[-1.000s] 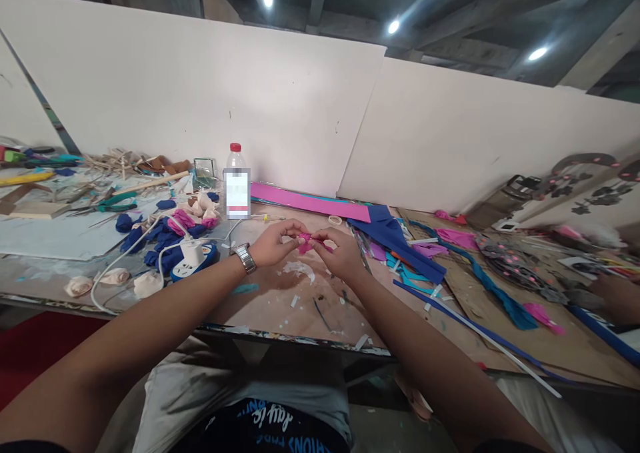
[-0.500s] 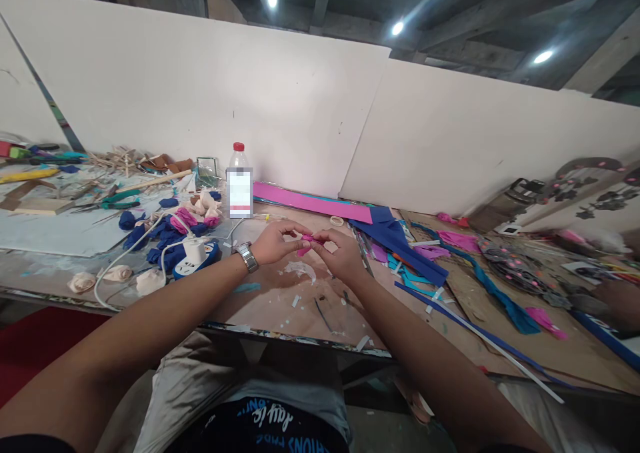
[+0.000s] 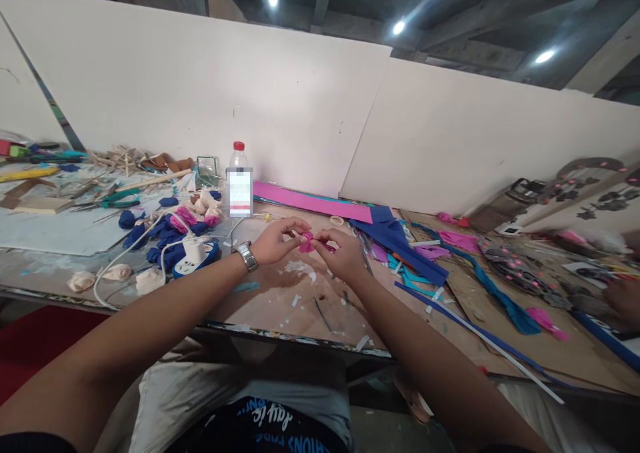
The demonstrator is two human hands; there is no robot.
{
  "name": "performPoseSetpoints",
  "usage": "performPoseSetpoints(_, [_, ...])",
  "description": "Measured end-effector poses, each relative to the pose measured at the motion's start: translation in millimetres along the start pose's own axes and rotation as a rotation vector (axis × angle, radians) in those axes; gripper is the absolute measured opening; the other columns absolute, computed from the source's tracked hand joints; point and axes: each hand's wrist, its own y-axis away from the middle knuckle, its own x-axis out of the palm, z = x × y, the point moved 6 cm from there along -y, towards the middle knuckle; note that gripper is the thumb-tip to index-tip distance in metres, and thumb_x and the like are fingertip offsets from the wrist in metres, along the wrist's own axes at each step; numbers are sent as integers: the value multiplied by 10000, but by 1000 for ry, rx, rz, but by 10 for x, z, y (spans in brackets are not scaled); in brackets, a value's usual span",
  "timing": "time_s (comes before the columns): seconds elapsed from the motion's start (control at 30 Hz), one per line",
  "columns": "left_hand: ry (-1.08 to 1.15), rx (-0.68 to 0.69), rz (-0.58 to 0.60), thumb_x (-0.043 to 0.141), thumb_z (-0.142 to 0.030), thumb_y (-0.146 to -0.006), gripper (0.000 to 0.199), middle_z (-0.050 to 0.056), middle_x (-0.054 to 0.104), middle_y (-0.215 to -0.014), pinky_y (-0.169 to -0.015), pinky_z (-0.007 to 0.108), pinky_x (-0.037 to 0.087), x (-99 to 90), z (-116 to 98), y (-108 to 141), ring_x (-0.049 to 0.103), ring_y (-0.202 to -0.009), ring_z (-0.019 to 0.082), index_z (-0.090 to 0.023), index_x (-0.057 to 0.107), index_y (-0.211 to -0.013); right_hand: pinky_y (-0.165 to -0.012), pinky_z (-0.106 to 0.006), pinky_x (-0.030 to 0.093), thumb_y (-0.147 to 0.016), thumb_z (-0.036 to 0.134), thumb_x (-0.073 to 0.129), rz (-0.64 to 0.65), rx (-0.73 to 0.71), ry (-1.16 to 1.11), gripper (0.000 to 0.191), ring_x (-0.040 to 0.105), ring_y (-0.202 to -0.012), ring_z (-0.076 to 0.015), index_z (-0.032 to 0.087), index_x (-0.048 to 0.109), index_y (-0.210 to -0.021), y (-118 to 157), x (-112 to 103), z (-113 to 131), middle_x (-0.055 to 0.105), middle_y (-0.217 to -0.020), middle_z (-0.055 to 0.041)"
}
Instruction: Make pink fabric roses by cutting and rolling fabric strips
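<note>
Above the middle of the table, both hands pinch a small crumpled piece of pink crepe paper, rolled into a rosette-like shape. My left hand, with a metal watch on its wrist, grips it from the left between thumb and fingers. On the other side my right hand is closed on its right end, and a bit of pink shows between those fingers. Behind the hands lie a long pink paper strip and a ring of tape.
A red-capped bottle stands by the white wall panel. To the left are a power strip with a white cable, blue crumpled paper pieces and green pliers. Blue strips lie right. Another person's hand shows at the far right.
The pink piece has turned in my fingers and shows a rounder, fuller face. My hands stay in nearly the same place. The other person's hand at far right has shifted slightly.
</note>
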Motion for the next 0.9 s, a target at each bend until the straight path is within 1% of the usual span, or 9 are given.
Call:
performPoseSetpoints(0.07, [-37, 18, 8, 660, -405, -928, 294, 96, 751, -1071, -852, 348, 517, 4, -43, 11, 703, -956, 209, -192, 673, -1131, -750, -333, 521, -902, 335, 695, -9, 2, -8, 125, 701, -815, -215, 222, 745, -887, 2, -1, 3, 773, -885, -47])
performPoseSetpoints(0.1, [-48, 23, 10, 660, -404, -929, 314, 92, 753, -1074, -863, 351, 513, 7, -61, 18, 704, -966, 211, -200, 661, -1169, -737, -332, 521, -903, 345, 695, -14, 5, -9, 133, 700, -805, -215, 223, 744, -883, 2, -3, 8, 772, -873, -47])
performPoseSetpoints(0.2, [-41, 27, 13, 707, -410, -899, 472, 83, 758, -1076, -888, 356, 503, 19, -88, 33, 709, -1002, 222, -223, 583, -1315, -708, -332, 524, -905, 380, 694, -33, 11, 6, 166, 702, -782, -217, 227, 749, -869, -3, -11, 33, 774, -842, -46])
performPoseSetpoints(0.27, [-16, 31, 17, 729, -411, -885, 523, 82, 758, -1072, -899, 357, 497, 28, -86, 33, 709, -1019, 226, -229, 558, -1345, -713, -336, 530, -907, 405, 694, -51, 10, 20, 191, 706, -784, -221, 230, 755, -865, -6, -19, 46, 778, -836, -46])
performPoseSetpoints(0.4, [37, 23, 4, 709, -406, -899, 392, 89, 752, -1046, -866, 342, 501, 22, -38, 9, 706, -971, 208, -206, 613, -1222, -713, -344, 539, -903, 431, 702, -53, 29, 5, 206, 718, -813, -235, 237, 769, -894, -9, -21, 32, 789, -869, -54])
performPoseSetpoints(0.5, [59, -16, -16, 697, -417, -904, 332, 110, 740, -1079, -834, 332, 502, 6, 17, -6, 696, -954, 203, -187, 632, -1134, -732, -351, 542, -898, 394, 713, -26, 12, -17, 178, 726, -855, -246, 231, 772, -939, -12, -21, 34, 795, -931, -66])
performPoseSetpoints(0.6, [83, -35, -21, 690, -427, -907, 355, 112, 741, -1084, -826, 330, 498, -1, 46, -7, 695, -955, 205, -185, 615, -1155, -775, -361, 540, -912, 351, 697, -12, -27, 4, 143, 724, -870, -245, 233, 769, -948, -15, -28, 49, 794, -952, -65])
performPoseSetpoints(0.73, [113, -49, 22, 674, -440, -917, 368, 98, 743, -1069, -811, 316, 492, 32, 48, 4, 692, -944, 200, -194, 606, -1182, -805, -371, 530, -924, 323, 673, -6, -49, 27, 121, 719, -879, -245, 240, 761, -931, -14, -22, 50, 791, -940, -57])
performPoseSetpoints(0.9, [151, -61, 55, 660, -429, -931, 377, 96, 746, -1042, -803, 305, 495, 68, 16, 16, 689, -917, 190, -184, 604, -1211, -771, -359, 511, -934, 316, 650, -6, -51, 8, 126, 703, -851, -235, 227, 739, -925, -5, -2, 39, 774, -910, -55])
